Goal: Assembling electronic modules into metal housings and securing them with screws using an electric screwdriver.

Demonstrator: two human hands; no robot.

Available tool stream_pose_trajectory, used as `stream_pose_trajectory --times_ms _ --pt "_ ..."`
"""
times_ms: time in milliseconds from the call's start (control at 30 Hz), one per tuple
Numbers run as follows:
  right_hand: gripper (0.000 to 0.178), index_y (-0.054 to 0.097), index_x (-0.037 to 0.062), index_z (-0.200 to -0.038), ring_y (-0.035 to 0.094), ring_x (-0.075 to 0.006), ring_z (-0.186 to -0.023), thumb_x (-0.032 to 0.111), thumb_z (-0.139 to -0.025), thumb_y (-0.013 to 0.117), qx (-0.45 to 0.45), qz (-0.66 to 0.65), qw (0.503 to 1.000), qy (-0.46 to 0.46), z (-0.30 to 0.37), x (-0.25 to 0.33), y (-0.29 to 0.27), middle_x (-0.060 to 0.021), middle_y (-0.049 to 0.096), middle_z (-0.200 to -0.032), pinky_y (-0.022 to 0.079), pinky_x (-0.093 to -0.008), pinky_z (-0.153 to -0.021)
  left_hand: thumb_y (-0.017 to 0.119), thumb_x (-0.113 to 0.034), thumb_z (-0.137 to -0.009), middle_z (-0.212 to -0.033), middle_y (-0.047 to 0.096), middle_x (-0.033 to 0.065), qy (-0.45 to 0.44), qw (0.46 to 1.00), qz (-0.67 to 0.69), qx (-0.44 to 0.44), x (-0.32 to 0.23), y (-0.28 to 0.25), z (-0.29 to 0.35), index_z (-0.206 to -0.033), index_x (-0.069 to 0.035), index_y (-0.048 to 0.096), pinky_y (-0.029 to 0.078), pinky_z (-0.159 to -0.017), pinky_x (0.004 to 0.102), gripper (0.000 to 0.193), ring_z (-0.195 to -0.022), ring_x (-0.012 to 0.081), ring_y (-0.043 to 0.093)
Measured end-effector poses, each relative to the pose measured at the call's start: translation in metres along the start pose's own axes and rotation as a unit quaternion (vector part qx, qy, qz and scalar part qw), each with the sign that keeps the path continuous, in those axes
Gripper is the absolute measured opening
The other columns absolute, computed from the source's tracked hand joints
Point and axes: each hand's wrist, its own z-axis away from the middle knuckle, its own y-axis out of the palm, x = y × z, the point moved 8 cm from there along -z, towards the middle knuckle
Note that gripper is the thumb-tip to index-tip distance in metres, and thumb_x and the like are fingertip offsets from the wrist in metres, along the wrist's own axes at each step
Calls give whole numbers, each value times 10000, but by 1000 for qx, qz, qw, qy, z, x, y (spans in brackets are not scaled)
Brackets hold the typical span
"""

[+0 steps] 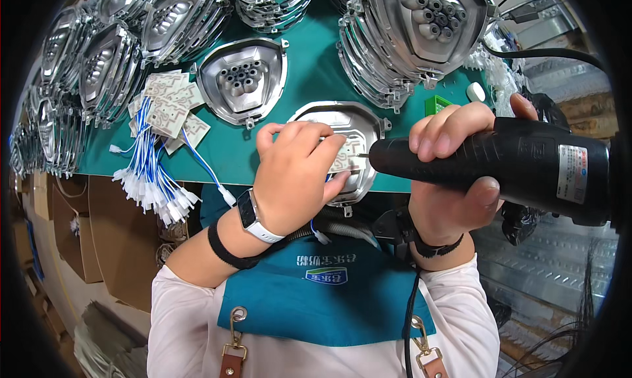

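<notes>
Head view shows a green counter [309, 75] crowded with stacks of pressed metal housings [408, 36], fanned against one another along the far edge so each can be lifted off in turn. One single housing [243, 78] lies apart, face up, its cluster of short tubes showing. Nearer the person, another metal housing [352, 151] sits at the counter's front edge, close to the body where both hands can meet over it. The right hand [451, 174] is clenched round a black electric screwdriver [500, 164], held level with its bit aimed at the housing's middle. The left hand [296, 174] presses fingertips onto a small pale circuit board [345, 157] inside the housing, apparently pinning it so it stays put under the bit. To the left lies a heap of similar boards [168, 108] with blue and white wires [151, 180] trailing over the edge, within easy reach.
</notes>
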Motion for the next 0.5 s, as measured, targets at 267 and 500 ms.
stream_pose_trajectory --times_ms 267,500 --pt "840 220 92 -1370 532 -167 -659 543 -820 667 -3 14 1000 -8 0 -7 5 -67 524 -781 456 -334 -628 793 -178 -608 -989 595 6 -5 1000 5 -8 2 1 1 -1018 -120 634 313 -885 418 444 -985 212 556" --pt "839 230 61 -1351 536 -168 -645 544 -821 666 -4 13 1000 -5 -2 -15 9 -70 527 -776 474 -333 -609 794 -174 -604 -976 595 -1 -7 1000 18 -7 5 3 1 -1013 -123 633 313 -867 412 442 -974 208 552"
